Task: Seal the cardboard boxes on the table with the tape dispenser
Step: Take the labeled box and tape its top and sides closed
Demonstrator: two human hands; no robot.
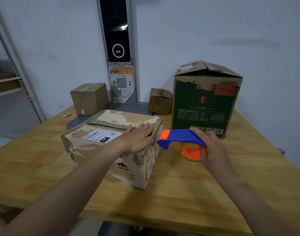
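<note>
A worn brown cardboard box (pixel 101 150) with a white shipping label sits in the middle of the wooden table (pixel 179 193). My left hand (pixel 139 138) lies flat on the box's top near its right edge, fingers straight, pressing the flaps down. My right hand (pixel 212 149) grips a blue and orange tape dispenser (pixel 178 138) just right of the box. The dispenser's orange front end almost touches the box's upper right edge. A roll of clear tape sits in the dispenser under my fingers.
A tall green-printed box (pixel 205 106) with loose top flaps stands at the back right. A small taped box (pixel 89 99) sits back left, and a small open box (pixel 160 102) back centre. A grey scale platform (pixel 76 123) lies behind the middle box. A white wall is beyond.
</note>
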